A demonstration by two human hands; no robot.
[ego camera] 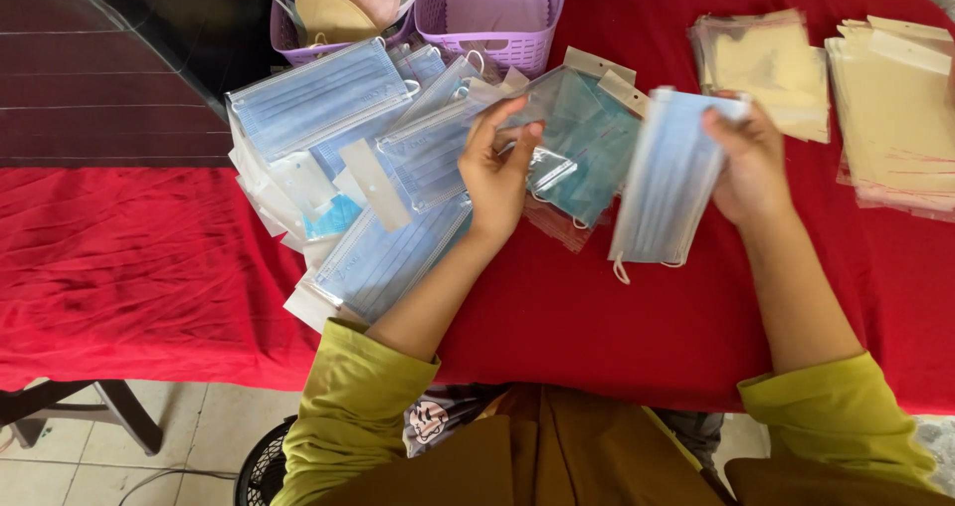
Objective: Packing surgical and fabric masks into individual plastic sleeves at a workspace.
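My right hand (748, 163) grips a small stack of light blue face masks (665, 183) by its upper right corner, above the red tablecloth. My left hand (500, 173) hovers with its fingers spread over a clear plastic bag (587, 143) holding teal masks, its fingertips touching the bag's edge. To the left lies a pile of bagged blue masks (378, 158).
A red cloth (139, 267) covers the table. Two purple baskets (487, 28) stand at the back; the left one holds pink and beige masks. Stacks of flat clear bags (766, 63) with cream backing lie at the back right. A table leg and tiled floor show at the lower left.
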